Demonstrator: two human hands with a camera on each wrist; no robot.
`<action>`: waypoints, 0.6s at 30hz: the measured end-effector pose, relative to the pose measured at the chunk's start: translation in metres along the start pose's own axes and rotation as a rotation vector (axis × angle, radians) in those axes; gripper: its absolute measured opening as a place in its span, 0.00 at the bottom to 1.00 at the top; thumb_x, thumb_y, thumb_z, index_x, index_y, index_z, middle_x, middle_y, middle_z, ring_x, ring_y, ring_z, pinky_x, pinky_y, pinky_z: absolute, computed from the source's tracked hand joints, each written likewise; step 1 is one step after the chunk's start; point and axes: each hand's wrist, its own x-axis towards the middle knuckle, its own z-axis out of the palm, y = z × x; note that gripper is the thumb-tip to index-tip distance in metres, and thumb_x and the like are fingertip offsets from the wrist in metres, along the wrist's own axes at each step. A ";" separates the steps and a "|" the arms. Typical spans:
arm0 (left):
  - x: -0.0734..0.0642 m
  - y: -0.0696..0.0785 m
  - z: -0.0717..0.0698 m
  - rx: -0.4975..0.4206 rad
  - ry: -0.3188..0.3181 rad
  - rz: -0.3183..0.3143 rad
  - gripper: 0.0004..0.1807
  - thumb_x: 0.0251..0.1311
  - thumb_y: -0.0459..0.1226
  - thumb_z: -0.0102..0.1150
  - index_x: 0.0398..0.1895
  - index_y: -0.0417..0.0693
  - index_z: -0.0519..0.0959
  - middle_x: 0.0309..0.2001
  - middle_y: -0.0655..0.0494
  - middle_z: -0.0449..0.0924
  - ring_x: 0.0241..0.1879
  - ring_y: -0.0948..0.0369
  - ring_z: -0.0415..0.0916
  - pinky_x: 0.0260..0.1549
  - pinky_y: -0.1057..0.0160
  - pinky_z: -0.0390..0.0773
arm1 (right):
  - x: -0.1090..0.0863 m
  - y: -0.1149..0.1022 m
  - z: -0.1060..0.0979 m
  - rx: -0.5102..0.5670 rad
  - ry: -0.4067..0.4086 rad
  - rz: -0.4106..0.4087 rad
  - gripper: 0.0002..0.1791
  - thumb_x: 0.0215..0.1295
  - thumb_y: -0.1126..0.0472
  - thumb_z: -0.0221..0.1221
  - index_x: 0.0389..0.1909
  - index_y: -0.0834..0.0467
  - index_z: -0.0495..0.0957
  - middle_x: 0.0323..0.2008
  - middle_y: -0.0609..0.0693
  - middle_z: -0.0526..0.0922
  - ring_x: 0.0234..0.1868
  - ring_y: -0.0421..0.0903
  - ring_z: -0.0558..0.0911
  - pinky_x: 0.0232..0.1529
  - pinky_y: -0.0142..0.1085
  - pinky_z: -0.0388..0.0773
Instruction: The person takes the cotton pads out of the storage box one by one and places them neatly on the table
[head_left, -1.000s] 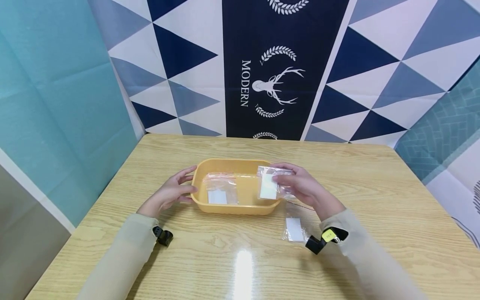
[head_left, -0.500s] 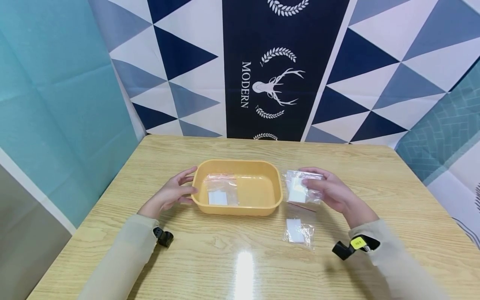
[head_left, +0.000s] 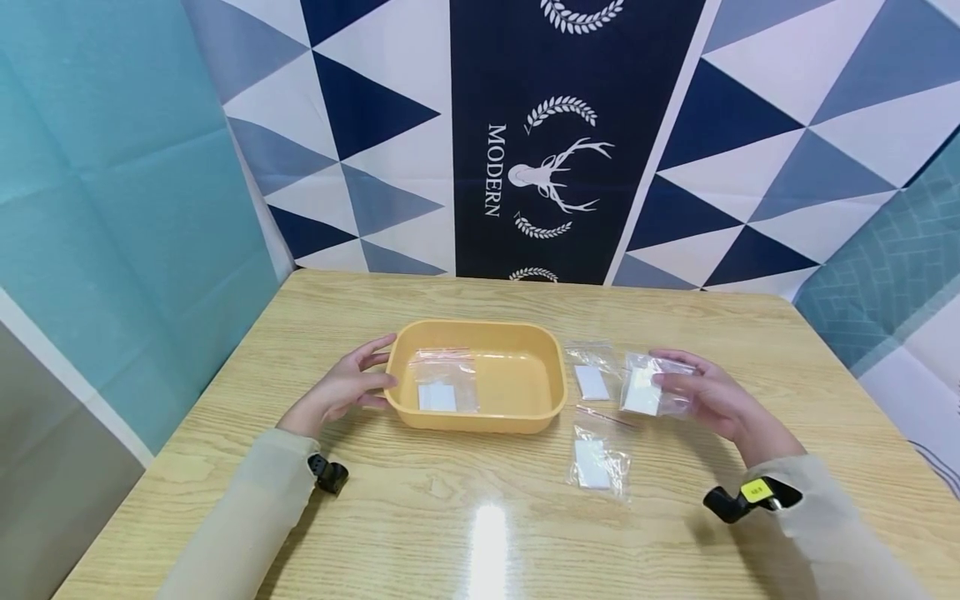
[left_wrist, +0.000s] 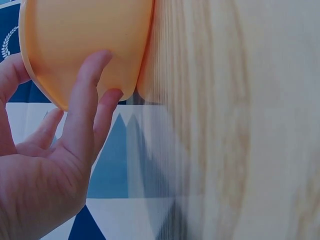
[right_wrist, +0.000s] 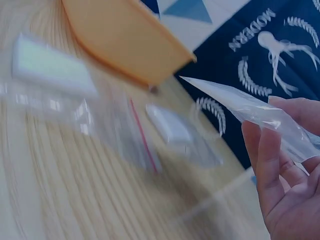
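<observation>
A person's left hand (head_left: 348, 387), fingers spread, touches the left end of an orange-yellow, rounded-rectangular plastic tray (head_left: 517, 424), probably to steady it on the pale wood-grain table (head_left: 390, 517). The right hand (head_left: 712, 396) pinches a clear, white-filled plastic bag (head_left: 642, 390) by its right edge, above the table, likely keeping it flat. Two similar bags (head_left: 593, 463) lie right of the tray, apparently set apart from the bagged white pieces (head_left: 437, 397) inside its left half.

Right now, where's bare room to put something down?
In front of the yellow tub, between the left sleeve and the nearer zip bag; behind the tub, up to the patterned cloth; and the tub's right half. It's crowded right of the tub: two zip bags, plus the right hand holding another.
</observation>
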 end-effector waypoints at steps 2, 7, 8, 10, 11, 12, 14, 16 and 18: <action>0.000 0.000 0.000 0.002 0.000 0.000 0.44 0.56 0.26 0.57 0.73 0.53 0.50 0.68 0.38 0.52 0.48 0.47 0.76 0.37 0.53 0.81 | 0.001 0.002 -0.008 -0.009 0.011 0.011 0.19 0.65 0.71 0.52 0.47 0.42 0.77 0.41 0.46 0.78 0.39 0.44 0.80 0.40 0.36 0.80; 0.001 -0.001 -0.001 0.019 0.010 -0.004 0.43 0.56 0.26 0.57 0.73 0.53 0.50 0.68 0.39 0.52 0.49 0.46 0.74 0.37 0.54 0.81 | 0.006 0.007 -0.022 -0.013 0.008 0.010 0.20 0.65 0.71 0.52 0.46 0.42 0.77 0.41 0.46 0.79 0.39 0.43 0.80 0.40 0.35 0.80; 0.002 -0.001 -0.001 0.020 0.012 -0.007 0.43 0.56 0.26 0.57 0.73 0.54 0.50 0.68 0.39 0.52 0.49 0.46 0.74 0.37 0.54 0.81 | 0.007 0.008 -0.024 -0.018 0.007 0.010 0.20 0.65 0.71 0.52 0.46 0.41 0.77 0.41 0.45 0.79 0.40 0.43 0.80 0.40 0.35 0.80; 0.001 -0.001 -0.001 0.023 0.015 -0.011 0.43 0.56 0.26 0.57 0.73 0.54 0.50 0.68 0.39 0.52 0.50 0.45 0.74 0.37 0.53 0.81 | 0.009 0.009 -0.027 -0.028 0.013 0.018 0.20 0.65 0.71 0.53 0.46 0.41 0.77 0.41 0.45 0.78 0.40 0.42 0.79 0.40 0.34 0.80; 0.001 -0.002 -0.001 0.023 0.014 -0.012 0.43 0.56 0.26 0.57 0.73 0.54 0.50 0.68 0.39 0.52 0.50 0.45 0.74 0.37 0.53 0.81 | 0.010 0.009 -0.029 -0.037 0.019 0.023 0.20 0.64 0.70 0.53 0.46 0.41 0.77 0.41 0.44 0.78 0.40 0.42 0.79 0.40 0.34 0.80; 0.001 -0.002 -0.001 0.020 0.015 -0.012 0.43 0.56 0.26 0.57 0.73 0.54 0.50 0.68 0.39 0.52 0.50 0.45 0.74 0.37 0.53 0.81 | 0.011 0.009 -0.030 -0.046 0.023 0.028 0.20 0.64 0.70 0.54 0.45 0.40 0.77 0.42 0.44 0.77 0.40 0.42 0.79 0.39 0.34 0.79; 0.001 -0.001 -0.001 0.018 0.014 -0.011 0.43 0.56 0.26 0.57 0.73 0.54 0.50 0.68 0.40 0.52 0.50 0.46 0.74 0.37 0.53 0.81 | 0.013 0.010 -0.033 -0.071 0.034 0.039 0.20 0.63 0.69 0.55 0.45 0.39 0.77 0.42 0.44 0.76 0.39 0.41 0.79 0.39 0.33 0.79; 0.001 -0.001 -0.001 0.017 0.014 -0.009 0.43 0.56 0.26 0.57 0.73 0.54 0.50 0.68 0.40 0.52 0.49 0.46 0.74 0.38 0.53 0.81 | 0.016 0.011 -0.035 -0.093 0.040 0.046 0.20 0.62 0.69 0.57 0.44 0.38 0.76 0.41 0.44 0.76 0.39 0.41 0.79 0.39 0.33 0.79; 0.001 -0.001 0.000 0.012 0.016 -0.010 0.44 0.55 0.26 0.57 0.73 0.54 0.51 0.68 0.40 0.52 0.49 0.47 0.75 0.38 0.53 0.81 | 0.018 0.013 -0.038 -0.114 0.032 0.036 0.21 0.61 0.70 0.57 0.45 0.38 0.76 0.42 0.43 0.76 0.39 0.41 0.78 0.39 0.33 0.79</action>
